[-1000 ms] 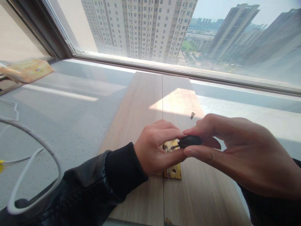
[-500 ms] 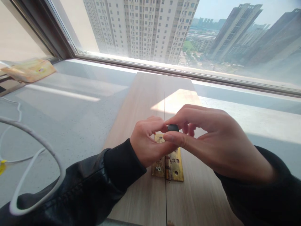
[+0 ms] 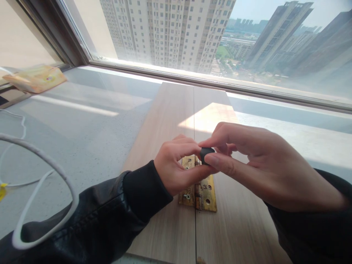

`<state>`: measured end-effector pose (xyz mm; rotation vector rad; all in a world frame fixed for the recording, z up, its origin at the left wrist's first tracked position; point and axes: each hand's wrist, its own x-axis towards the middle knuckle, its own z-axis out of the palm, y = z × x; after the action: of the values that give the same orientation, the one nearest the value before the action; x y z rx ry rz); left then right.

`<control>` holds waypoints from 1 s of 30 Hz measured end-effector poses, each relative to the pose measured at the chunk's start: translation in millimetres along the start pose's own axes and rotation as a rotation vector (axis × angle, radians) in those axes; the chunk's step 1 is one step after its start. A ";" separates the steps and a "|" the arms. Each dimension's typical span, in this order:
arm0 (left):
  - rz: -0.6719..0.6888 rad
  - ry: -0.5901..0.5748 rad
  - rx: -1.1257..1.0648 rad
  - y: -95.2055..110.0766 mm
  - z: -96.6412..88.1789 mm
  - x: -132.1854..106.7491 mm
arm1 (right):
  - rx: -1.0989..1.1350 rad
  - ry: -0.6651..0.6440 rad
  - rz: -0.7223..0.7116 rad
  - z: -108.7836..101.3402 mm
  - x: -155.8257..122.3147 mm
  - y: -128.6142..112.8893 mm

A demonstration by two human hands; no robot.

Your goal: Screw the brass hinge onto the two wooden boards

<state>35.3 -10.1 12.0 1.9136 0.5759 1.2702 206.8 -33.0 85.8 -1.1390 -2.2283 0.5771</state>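
Between the fingertips of both hands is a small black piece with a rounded end [image 3: 206,156]. Whether it continues downward is hidden by the fingers. My left hand [image 3: 178,161] pinches its left side with thumb and forefinger. From the right, the thumb and forefinger of my right hand [image 3: 247,161] close on it too. Below the hands lies a worn brass hinge [image 3: 211,198], bridging the seam between two boards. A cross-head screw [image 3: 187,197] sits in the hinge's left leaf. Holes show in the right leaf, while my fingers cover part of the hinge.
The left wood-grain board [image 3: 154,128] and right board [image 3: 242,234] lie side by side on a pale speckled ledge [image 3: 90,143]. A white cable [image 3: 63,176] loops at the left, over my sleeve. Behind is a window; a soft yellowish pack [image 3: 38,79] lies far left.
My right hand has shifted slightly right, and its thumb has slid along the black piece, uncovering more of it. The left fingers stay close around it. The whole view has shifted slightly.
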 end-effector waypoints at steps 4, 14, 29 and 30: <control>0.026 -0.045 0.021 -1.9 -1.9 -1.3 | -0.012 0.026 0.007 3.8 -1.1 -0.2; 0.054 0.102 0.150 -2.2 1.4 -3.4 | -0.013 0.143 0.059 13.2 -2.5 1.1; 0.155 -0.050 0.052 -5.5 2.1 -4.5 | 0.065 -0.094 0.043 -9.7 -9.5 -3.1; 0.145 -0.033 0.062 -5.7 2.4 -4.8 | 0.052 -0.078 0.044 -8.4 -9.9 -2.5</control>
<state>35.8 -10.9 4.3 2.0558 0.4715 1.3222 215.6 -41.6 90.7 -1.1597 -2.2449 0.7049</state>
